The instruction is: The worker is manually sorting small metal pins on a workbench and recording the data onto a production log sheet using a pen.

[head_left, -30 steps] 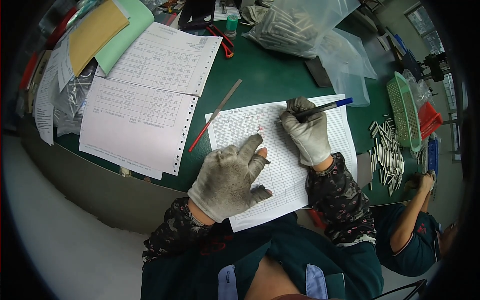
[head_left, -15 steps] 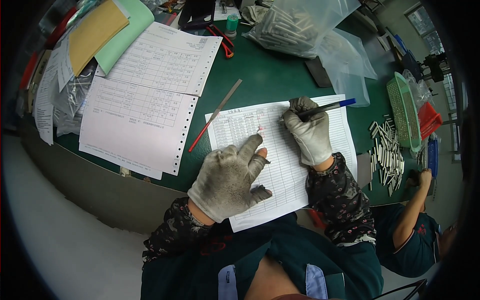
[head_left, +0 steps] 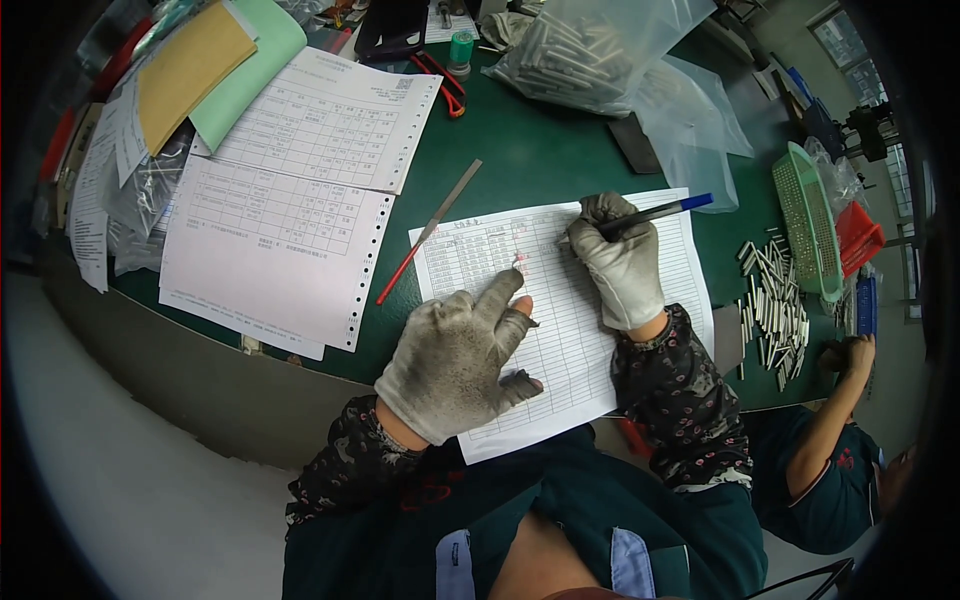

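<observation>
Green tabletop (head_left: pixel 490 135) spans my remote view; perforated forms (head_left: pixel 270 265) lie at ten o'clock; at seven, the left hand (head_left: pixel 452 358) rests with fingers apart on the ruled sheet (head_left: pixel 570 350) near centre; at two, the right hand (head_left: pixel 618 268) is clamped around a pen (head_left: pixel 665 210); I judge a lifted left hand could let the sheet slide.

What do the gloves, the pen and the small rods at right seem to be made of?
Gloves: probably cloth, matt and grey with grime; the fabric creases softly. Pen: likely smooth plastic, dark with a blue end; a pale sheen runs along its barrel. Rods: apparently metal, silvery and shiny, with bright highlights; which metal, I can't tell.
</observation>
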`<state>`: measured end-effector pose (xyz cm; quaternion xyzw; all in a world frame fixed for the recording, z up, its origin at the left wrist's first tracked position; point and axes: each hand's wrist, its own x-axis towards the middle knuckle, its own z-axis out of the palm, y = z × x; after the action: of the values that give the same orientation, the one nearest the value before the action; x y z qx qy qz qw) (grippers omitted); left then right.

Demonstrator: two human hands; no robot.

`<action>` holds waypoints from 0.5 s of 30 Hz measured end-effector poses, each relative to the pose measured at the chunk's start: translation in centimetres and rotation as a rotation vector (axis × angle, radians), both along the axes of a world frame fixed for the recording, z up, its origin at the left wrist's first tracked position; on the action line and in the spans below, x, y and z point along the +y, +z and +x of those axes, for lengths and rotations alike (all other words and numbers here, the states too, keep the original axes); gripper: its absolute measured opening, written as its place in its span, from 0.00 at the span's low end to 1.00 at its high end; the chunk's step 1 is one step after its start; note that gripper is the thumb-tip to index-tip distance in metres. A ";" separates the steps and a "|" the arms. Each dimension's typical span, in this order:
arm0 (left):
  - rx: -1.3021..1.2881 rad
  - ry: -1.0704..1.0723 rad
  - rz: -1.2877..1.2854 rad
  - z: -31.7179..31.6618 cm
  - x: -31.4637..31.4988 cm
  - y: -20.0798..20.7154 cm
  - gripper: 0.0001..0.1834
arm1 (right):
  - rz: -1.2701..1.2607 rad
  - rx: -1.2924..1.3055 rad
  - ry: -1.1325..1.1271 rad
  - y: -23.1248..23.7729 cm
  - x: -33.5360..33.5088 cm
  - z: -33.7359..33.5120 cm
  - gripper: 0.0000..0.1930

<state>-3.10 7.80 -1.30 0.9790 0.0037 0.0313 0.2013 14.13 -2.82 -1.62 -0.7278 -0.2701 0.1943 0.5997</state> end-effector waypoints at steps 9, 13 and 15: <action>-0.001 -0.004 -0.022 0.1 0.0 0.1 0.38 | -0.019 -0.014 0.016 -0.7 -0.3 0.4 0.03; -0.012 0.003 -0.020 0.0 0.1 0.3 0.38 | -0.038 -0.023 0.049 -0.6 -0.4 0.4 0.03; 0.021 0.001 -0.074 0.1 0.1 0.4 0.39 | -0.021 -0.014 0.033 -0.7 -0.3 0.4 0.03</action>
<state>-2.96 7.87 -0.94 0.9712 0.0075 0.0208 0.2372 14.54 -3.11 -2.27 -0.7310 -0.2841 0.2018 0.5868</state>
